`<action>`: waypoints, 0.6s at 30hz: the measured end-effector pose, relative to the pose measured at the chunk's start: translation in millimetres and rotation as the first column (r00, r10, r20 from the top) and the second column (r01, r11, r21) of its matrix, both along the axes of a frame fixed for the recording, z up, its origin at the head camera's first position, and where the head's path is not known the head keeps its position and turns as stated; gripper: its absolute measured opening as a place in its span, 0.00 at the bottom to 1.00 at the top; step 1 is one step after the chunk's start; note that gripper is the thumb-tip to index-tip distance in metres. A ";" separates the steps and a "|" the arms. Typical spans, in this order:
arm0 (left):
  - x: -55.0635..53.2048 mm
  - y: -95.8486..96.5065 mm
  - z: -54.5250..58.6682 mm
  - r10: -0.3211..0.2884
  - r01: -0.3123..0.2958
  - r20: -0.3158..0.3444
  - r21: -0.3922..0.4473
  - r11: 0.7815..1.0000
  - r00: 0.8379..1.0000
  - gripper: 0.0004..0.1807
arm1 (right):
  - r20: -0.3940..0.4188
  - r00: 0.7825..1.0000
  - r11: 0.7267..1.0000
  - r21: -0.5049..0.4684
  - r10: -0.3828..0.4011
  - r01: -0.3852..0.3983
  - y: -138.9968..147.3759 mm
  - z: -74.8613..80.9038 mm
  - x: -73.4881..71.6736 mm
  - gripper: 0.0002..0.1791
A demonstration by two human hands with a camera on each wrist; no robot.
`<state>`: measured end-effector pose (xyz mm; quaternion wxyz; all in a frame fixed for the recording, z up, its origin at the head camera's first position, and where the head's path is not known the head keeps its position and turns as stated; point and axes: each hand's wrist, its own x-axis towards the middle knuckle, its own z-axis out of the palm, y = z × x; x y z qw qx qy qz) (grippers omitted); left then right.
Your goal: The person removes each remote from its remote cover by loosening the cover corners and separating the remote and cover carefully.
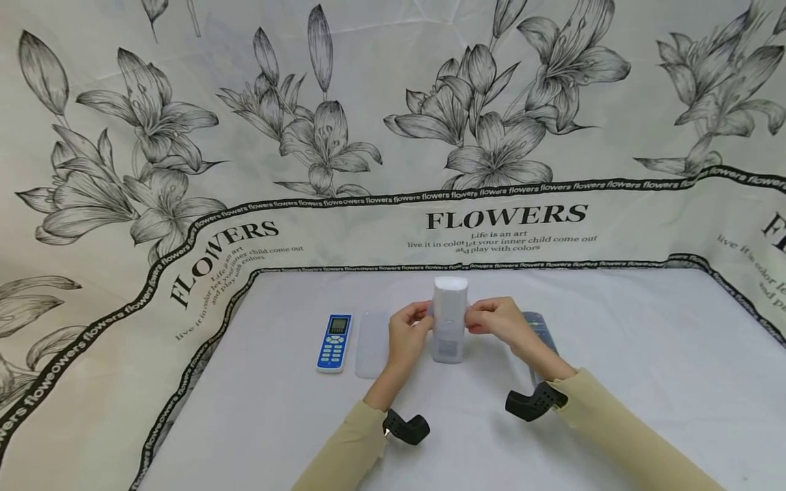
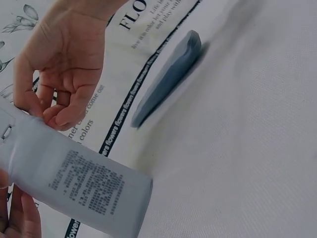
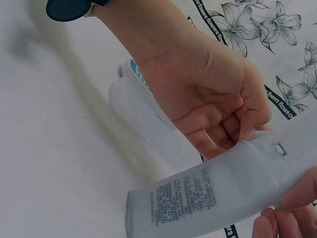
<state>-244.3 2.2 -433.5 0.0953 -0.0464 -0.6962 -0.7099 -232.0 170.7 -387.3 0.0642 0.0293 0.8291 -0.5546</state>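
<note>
A white remote control [image 1: 450, 292] stands upright between the hands, its lower part inside a translucent sleeve [image 1: 447, 351]. Small dark print on the remote's back shows through the sleeve [image 2: 126, 181]. The left hand [image 1: 407, 335] pinches the sleeve's edge on one side with thumb and fingers. On the opposite side, the right hand [image 1: 505, 319] pinches its edge in the same way. Bunched film shows at the left hand's [image 3: 208, 94] fingertips, near a small slot [image 3: 281, 149]. The remote's front faces away from the head camera.
A blue-faced remote [image 1: 334, 343] lies at the left of the white table. Beside it is a flat translucent sleeve [image 1: 370, 348], partly behind the left hand. A blue-grey sleeved object [image 1: 540, 329] lies partly under the right forearm. Flower-printed cloth [image 1: 344, 235] hangs behind.
</note>
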 end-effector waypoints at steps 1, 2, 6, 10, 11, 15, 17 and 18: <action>2.8 -1.0 3.8 -0.006 0.006 0.002 0.004 1.000 1.000 0.15 | 0.004 1.000 1.000 -0.002 0.000 0.000 -0.4 -0.1 0.1 0.15; 6.4 -2.1 7.9 -0.010 0.010 0.002 0.006 1.000 1.000 0.15 | 0.007 1.000 1.000 -0.001 0.002 -0.002 -0.6 -0.2 0.4 0.15; 22.5 -5.4 23.0 -0.018 0.018 -0.016 -0.020 1.000 1.000 0.15 | 0.003 1.000 1.000 -0.005 0.015 -0.015 0.2 -2.0 1.8 0.15; 28.1 -7.1 24.2 -0.011 0.008 -0.043 -0.068 0.998 0.999 0.18 | -0.019 0.999 0.999 -0.036 0.034 -0.034 1.0 -4.7 2.4 0.16; 25.7 -7.0 20.0 -0.014 0.011 -0.047 -0.069 0.998 0.999 0.18 | -0.023 0.999 0.998 -0.051 0.037 -0.038 1.4 -5.6 2.0 0.17; 12.9 -6.1 2.7 -0.041 0.039 -0.041 -0.053 0.998 0.998 0.19 | -0.057 0.997 0.994 -0.087 0.056 -0.061 4.1 -10.7 0.9 0.19; 9.6 -6.5 -4.0 -0.060 0.058 -0.054 -0.029 0.998 0.997 0.19 | -0.096 0.993 0.994 -0.085 0.067 -0.075 4.1 -14.3 2.3 0.19; 9.3 -6.9 -4.8 -0.067 0.066 -0.065 -0.021 0.998 0.996 0.19 | -0.116 0.990 0.993 -0.081 0.075 -0.085 3.9 -15.9 3.2 0.19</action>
